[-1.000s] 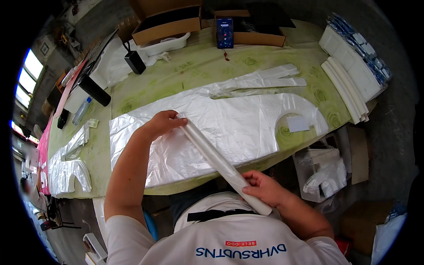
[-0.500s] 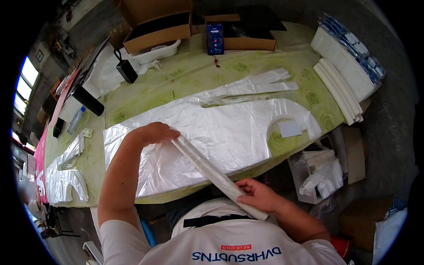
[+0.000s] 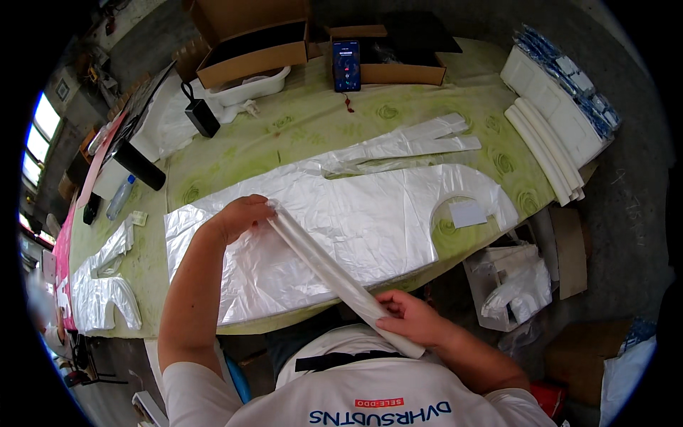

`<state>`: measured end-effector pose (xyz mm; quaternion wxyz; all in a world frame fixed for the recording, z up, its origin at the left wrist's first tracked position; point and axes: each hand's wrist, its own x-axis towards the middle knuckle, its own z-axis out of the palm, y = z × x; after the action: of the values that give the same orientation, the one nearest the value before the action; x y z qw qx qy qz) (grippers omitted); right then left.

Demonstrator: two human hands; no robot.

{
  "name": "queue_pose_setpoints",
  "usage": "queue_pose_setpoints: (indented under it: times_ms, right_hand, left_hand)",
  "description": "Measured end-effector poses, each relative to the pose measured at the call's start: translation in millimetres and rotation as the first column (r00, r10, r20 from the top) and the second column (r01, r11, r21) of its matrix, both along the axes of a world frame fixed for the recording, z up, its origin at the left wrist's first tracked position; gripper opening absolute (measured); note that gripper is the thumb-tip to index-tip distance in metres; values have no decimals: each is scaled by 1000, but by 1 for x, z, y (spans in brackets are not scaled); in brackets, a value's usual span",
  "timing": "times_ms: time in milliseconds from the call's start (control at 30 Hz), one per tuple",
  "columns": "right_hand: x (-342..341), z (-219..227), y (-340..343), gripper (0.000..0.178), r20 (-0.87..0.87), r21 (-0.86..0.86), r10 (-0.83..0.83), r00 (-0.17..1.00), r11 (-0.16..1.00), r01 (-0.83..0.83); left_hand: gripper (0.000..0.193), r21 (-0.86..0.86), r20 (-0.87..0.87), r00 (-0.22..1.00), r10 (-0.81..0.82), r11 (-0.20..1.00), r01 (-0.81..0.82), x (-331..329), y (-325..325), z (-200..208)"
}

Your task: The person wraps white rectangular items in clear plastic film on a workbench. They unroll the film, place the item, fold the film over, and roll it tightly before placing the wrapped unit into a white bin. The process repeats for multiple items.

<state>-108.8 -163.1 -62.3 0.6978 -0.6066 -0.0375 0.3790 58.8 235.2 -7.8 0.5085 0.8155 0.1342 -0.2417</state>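
Right grip (image 3: 404,317) holds white roll (image 3: 320,267) near blue-lettered shirt (image 3: 341,388).

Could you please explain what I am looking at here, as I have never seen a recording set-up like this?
There is no robot: these are a person's bare hands, seen from a wide fisheye camera on the head, looking down, which is why straight edges bend.

The left hand grips the upper end of a whitish plastic roll; the right hand holds it near the lower end.

Beneath, on a green floral tablecloth, lie apron-shaped plastic sheets. A white card lies in their curved cutout. Farther back, a smartphone stands upright before an open cardboard box; white rolls lie at the right.
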Motion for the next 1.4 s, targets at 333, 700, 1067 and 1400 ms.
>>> queue_pose_setpoints:
  times_ms: [333,700,1067,1400]
  right_hand:
    - [14,13,25,55,42,-80,48,998,996,-45]
    - [-35,15,-71,57,-74,-309,189,979,929,-202]
    - [-136,11,-222,64,-432,-403,-33,901,901,-159]
    - [-106,35,-218,70,-307,-337,-96,947,941,-14]
  left_hand:
    - [23,88,99,991,86,992,-95,16,-4,1]
    - [27,482,287,951,-112,875,-42,7,0,-13]
    - [44,607,343,922,-178,791,-74,23,9,-16]
    - [80,651,690,410,-596,759,8,-90,-73,-18]
